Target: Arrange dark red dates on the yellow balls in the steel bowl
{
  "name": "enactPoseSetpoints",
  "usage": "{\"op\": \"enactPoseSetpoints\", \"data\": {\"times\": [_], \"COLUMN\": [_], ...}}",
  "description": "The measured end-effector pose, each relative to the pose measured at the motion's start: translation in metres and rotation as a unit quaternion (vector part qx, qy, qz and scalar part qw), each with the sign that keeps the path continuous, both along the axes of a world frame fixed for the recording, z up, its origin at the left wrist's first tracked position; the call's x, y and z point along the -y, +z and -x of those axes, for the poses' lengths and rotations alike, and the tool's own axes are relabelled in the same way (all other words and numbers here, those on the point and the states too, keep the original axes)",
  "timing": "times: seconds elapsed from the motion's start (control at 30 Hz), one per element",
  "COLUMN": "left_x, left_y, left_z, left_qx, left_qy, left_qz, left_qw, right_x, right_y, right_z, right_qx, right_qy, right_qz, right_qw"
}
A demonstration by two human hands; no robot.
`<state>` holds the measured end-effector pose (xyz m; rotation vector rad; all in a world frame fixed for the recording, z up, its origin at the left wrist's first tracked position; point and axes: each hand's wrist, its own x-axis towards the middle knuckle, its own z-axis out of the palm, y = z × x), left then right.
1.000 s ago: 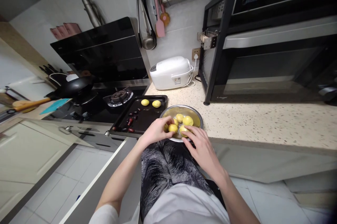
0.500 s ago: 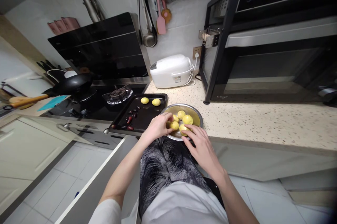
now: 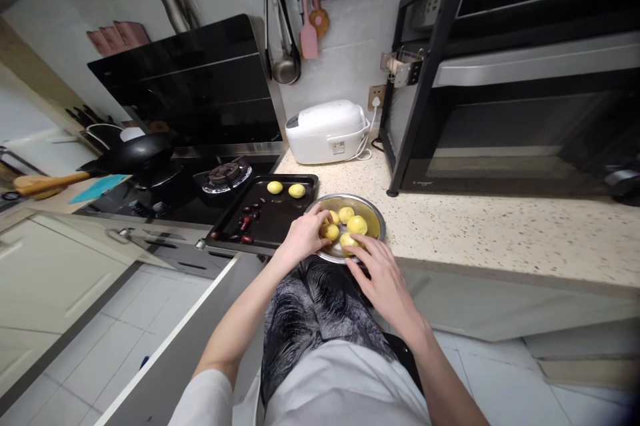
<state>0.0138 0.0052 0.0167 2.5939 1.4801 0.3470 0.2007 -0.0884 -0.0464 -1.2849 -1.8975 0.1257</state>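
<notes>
A round steel bowl (image 3: pixel 377 223) at the counter's front edge contains several yellow, smooth, potato-like balls (image 3: pixel 357 225). My left hand (image 3: pixel 306 234) reaches over the bowl's left rim, thumb and fingers curled around one yellow ball (image 3: pixel 329 232). At the bowl's front right, my right hand (image 3: pixel 377 266) has its fingertips and thumb on another yellow ball (image 3: pixel 347 243). Both gripped balls are partly covered by my fingers. Beside the bowl lies a black baking tray (image 3: pixel 280 219), with two yellow balls (image 3: pixel 286 189) near its back edge and several small dark red oval pieces (image 3: pixel 246 223) on its left side.
A white rice cooker (image 3: pixel 325 133) stands behind the bowl, plugged into the wall. To the right is a black oven (image 3: pixel 520 126) on the counter (image 3: pixel 465 229). Left are a gas burner (image 3: pixel 225 174) and a black wok (image 3: pixel 135 156). Below the tray, a drawer (image 3: pixel 200 319) is pulled out.
The camera view has shifted slightly. Both hands stay in the bowl on the same yellow balls, with only slight finger movement.
</notes>
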Motion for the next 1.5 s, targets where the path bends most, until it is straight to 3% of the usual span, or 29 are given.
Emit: {"op": "enactPoseSetpoints", "data": {"times": [0.3, 0.47, 0.63, 0.8, 0.93, 1.17, 1.5], "left_x": [-0.005, -0.016, -0.057, -0.109, -0.13, -0.133, -0.116], "left_y": [-0.007, -0.006, -0.011, -0.03, -0.038, -0.044, -0.038], "left_z": [0.007, 0.017, 0.042, 0.068, 0.074, 0.071, 0.065], "left_qx": [0.097, 0.202, 0.206, 0.116, 0.096, 0.075, 0.078], "left_qy": [-0.034, -0.074, -0.032, -0.013, -0.026, -0.015, 0.015], "left_qz": [0.018, -0.005, -0.098, -0.071, -0.06, -0.068, -0.073], "left_qw": [0.995, 0.977, 0.973, 0.991, 0.993, 0.995, 0.994], "right_x": [0.001, 0.001, 0.001, 0.001, 0.0, 0.001, 0.001], "right_y": [0.0, 0.001, 0.001, 0.0, 0.0, 0.002, 0.001], "right_z": [0.002, 0.001, 0.0, 0.0, 0.0, -0.001, 0.001], "right_qx": [-0.003, -0.001, -0.004, -0.006, -0.001, -0.004, 0.005], "right_qy": [-0.007, -0.006, -0.003, 0.0, 0.001, -0.001, 0.0], "right_qz": [0.002, 0.003, 0.007, 0.009, 0.0, 0.0, -0.002], "right_qw": [1.0, 1.0, 1.0, 1.0, 1.0, 1.0, 1.0]}}
